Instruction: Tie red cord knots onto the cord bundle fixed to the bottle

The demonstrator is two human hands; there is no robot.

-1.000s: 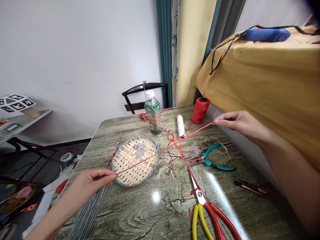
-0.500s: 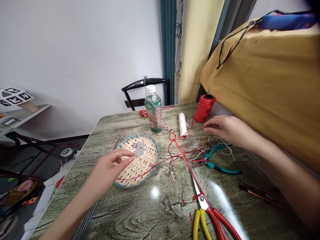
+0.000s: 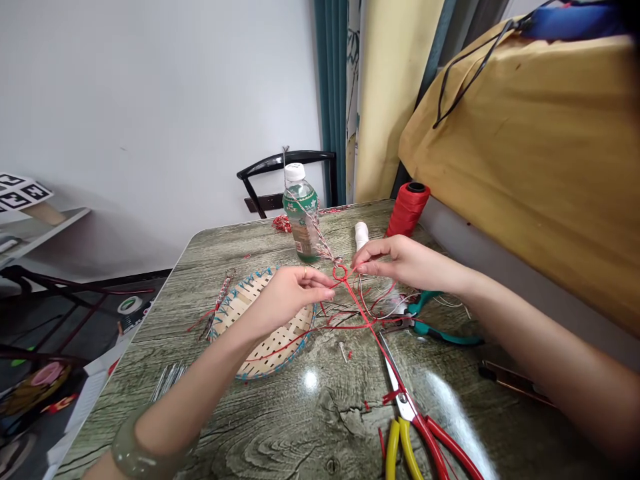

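Note:
A small ring wrapped in red cord lies near the table's middle, with red strands running from it towards me. Just left of the ring, my left hand is closed in a pinch on the red cord. On the other side my right hand pinches a strand of it between thumb and fingertips. A braided red-and-white string leads from the ring up to the plastic bottle. Beneath my left forearm sits a woven bamboo basket with a blue-stitched rim, partly covered.
Scissors with red handles and a yellow-handled tool lie at the front. Teal-handled pliers rest on the right. Behind my right hand stand a red thread spool and a white one. Metal rods lie front left.
Both hands came inward from either side to the ring and took hold of the red cord. The left hand left the basket's front edge; the right left the space near the red spool.

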